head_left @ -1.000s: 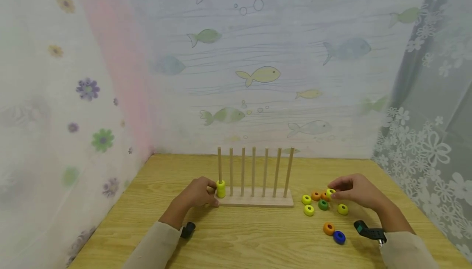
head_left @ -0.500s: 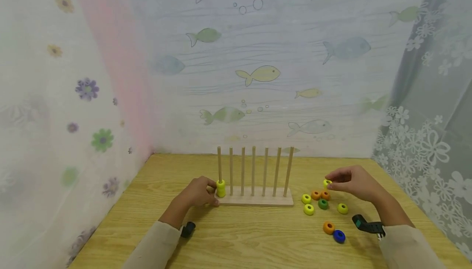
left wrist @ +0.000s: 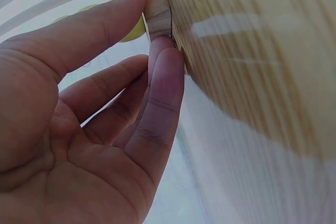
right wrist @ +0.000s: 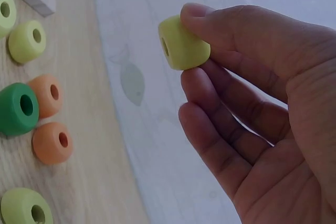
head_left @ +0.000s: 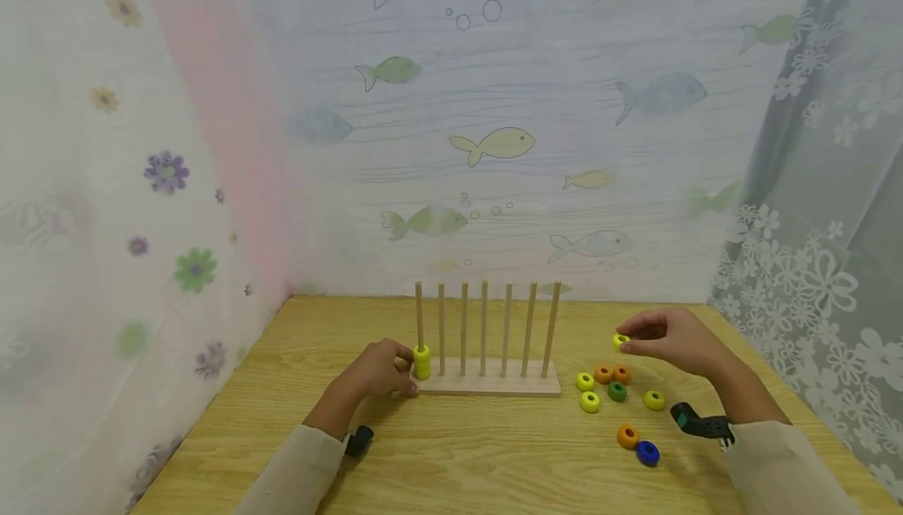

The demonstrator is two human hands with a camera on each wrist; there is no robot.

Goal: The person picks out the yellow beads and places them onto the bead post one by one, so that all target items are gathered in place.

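Observation:
A wooden peg stand (head_left: 487, 383) with several upright pegs sits on the table. On its leftmost peg are stacked yellow beads (head_left: 422, 362). My left hand (head_left: 381, 368) pinches the left end of the stand's base (left wrist: 158, 17), thumb on one face and fingertips by the end. Above the loose beads, my right hand (head_left: 680, 341) pinches a yellow bead (right wrist: 184, 43) between thumb and fingers, its hole facing sideways in the right wrist view. Below it lie orange beads (head_left: 603, 375), a green bead (head_left: 617, 392) and yellow beads (head_left: 589, 402).
Nearer the front right, an orange bead (head_left: 628, 437) touches a blue bead (head_left: 647, 453). Another yellow bead (head_left: 654, 400) lies by the right wrist. Behind the wood-grain table (head_left: 494, 460) hangs a fish-patterned curtain (head_left: 494, 68), with more curtains at both sides.
My right hand has picked the yellow bead up from among the loose ones, raising it and shifting slightly left. The left hand has stayed at the stand's end.

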